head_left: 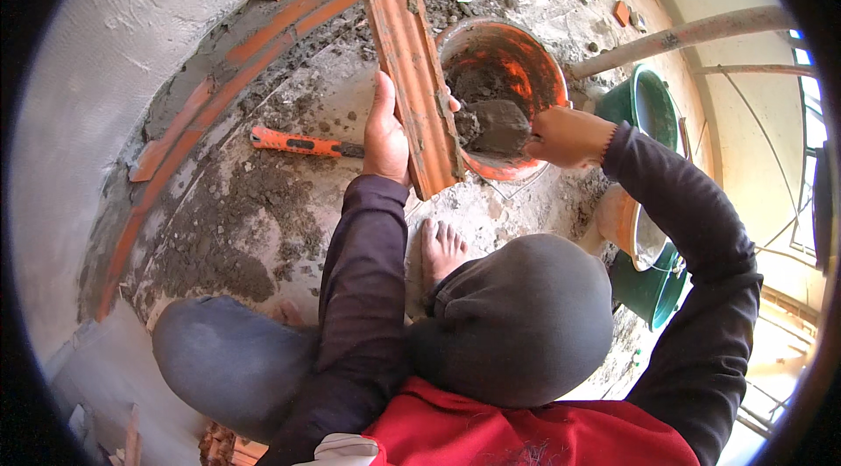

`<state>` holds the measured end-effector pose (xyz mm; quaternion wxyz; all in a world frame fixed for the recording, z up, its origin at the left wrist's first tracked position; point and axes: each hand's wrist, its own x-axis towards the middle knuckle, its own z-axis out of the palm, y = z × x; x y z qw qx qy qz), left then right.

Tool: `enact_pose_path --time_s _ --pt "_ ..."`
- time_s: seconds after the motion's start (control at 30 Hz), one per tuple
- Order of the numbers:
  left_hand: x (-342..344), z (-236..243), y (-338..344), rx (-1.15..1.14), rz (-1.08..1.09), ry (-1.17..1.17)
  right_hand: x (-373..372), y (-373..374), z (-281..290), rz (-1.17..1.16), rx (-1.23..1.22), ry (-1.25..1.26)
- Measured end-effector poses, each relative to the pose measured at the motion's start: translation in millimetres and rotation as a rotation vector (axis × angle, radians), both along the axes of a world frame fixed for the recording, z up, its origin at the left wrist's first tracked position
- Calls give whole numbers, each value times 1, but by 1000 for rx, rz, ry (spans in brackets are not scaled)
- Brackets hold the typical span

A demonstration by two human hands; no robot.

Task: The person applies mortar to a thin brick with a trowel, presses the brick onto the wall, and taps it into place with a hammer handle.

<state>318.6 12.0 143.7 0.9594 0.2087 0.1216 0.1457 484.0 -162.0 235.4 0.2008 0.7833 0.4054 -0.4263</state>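
Brick (415, 89) sits gripped in your left hand (385, 129); your right hand (568, 137) closes around a mortar-loaded trowel (495, 129) over the orange bucket (517, 54).

The bucket (517, 63) of mortar stands on the floor (263, 203), ahead of the person. Just left of the bucket, the brick (415, 89) is held on end in the left hand (385, 133), touching the bucket's rim. The right hand (569, 135) is at the bucket's near right edge, its trowel (495, 129) inside the bucket. Well left of the bucket a hammer (302, 144) lies on the floor; beyond it runs the brick course (263, 41). Right of the bucket stand two tubs (653, 102), with a pole (683, 35) passing behind.
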Motion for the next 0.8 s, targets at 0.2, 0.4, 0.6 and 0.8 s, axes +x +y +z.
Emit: enact_pose_path --time_s 0.2,0.4,0.6,0.8 --pt "3 -1 -6 3 49 15 1 -7 14 -414 55 303" --pt "-1 0 11 -19 208 34 1 -37 32 -948 157 512" --pt "1 25 29 92 291 13 -36 -72 65 -1064 588 461" --pt "35 41 -23 43 259 -159 -84 -60 119 -1215 811 437"
